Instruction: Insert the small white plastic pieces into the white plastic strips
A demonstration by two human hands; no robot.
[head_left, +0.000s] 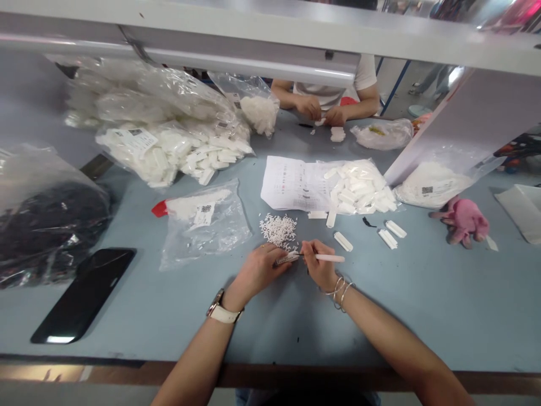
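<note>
My left hand is closed on a small white plastic strip, pinning it near the table surface. In my right hand is a slim tweezer- or pen-like tool with a pale pink handle. Its dark tip points at the strip and reaches it or nearly so. Just beyond my fingers lies a heap of tiny white pellet-like parts, some scattered toward the strip. To the right rest several white plastic housings and a small black piece.
A bag of white housings lies on a printed sheet. Large filled bags and a flatter clear bag are left, with a black phone. A pink plush-like item sits right. A co-worker's hands work opposite, under a shelf.
</note>
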